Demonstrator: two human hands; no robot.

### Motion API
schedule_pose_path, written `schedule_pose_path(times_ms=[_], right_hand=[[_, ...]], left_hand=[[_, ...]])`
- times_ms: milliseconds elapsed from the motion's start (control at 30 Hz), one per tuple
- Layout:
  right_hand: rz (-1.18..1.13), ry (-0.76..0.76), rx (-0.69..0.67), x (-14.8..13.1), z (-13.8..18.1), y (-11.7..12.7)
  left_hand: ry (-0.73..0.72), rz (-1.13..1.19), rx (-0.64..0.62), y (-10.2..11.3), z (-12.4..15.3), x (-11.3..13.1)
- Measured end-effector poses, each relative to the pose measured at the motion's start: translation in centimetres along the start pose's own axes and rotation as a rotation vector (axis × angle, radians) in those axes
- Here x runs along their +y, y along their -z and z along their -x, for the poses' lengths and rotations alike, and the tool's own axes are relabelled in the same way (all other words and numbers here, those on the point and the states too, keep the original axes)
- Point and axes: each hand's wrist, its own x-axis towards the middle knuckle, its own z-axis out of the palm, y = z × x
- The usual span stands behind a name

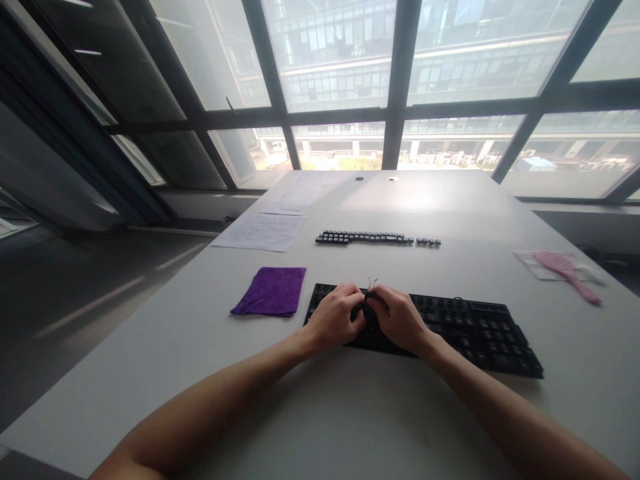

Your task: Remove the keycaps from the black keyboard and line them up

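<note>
A black keyboard lies on the white table in front of me. Both my hands rest over its left half, close together. My left hand has its fingers curled down onto the keys. My right hand is closed around a small dark tool whose thin wire ends stick up between the hands. Further back lies a row of loose black keycaps.
A folded purple cloth lies left of the keyboard. Printed paper sheets sit at the back left. A pink brush rests on a sheet at the right. Large windows rise behind the table's far edge.
</note>
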Motion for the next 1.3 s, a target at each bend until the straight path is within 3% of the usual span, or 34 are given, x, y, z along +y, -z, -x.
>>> schedule_pose_path(times_ms=[533, 733, 967, 1167, 1300], right_hand=[[-0.037, -0.034, 0.007, 0.0, 0.1, 0.1], [-0.137, -0.065, 0.135, -0.2, -0.1, 0.3], [-0.109, -0.016, 0.181, -0.7, -0.2, 0.5], [-0.036, -0.05, 0.083, -0.6, -0.3, 0.0], [-0.015, -0.146, 0.048, -0.4, -0.3, -0.1]], left_hand=[[0.025, 0.078, -0.035, -0.3, -0.4, -0.8], [0.02, 0.101, 0.0, -0.5, -0.4, -0.8], [-0.051, 0.163, 0.059, -0.1, -0.3, -0.7], [-0.025, 0.132, 0.194, -0.6, 0.5, -1.2], [-0.109, 0.012, 0.179, -0.4, 0.6, -0.8]])
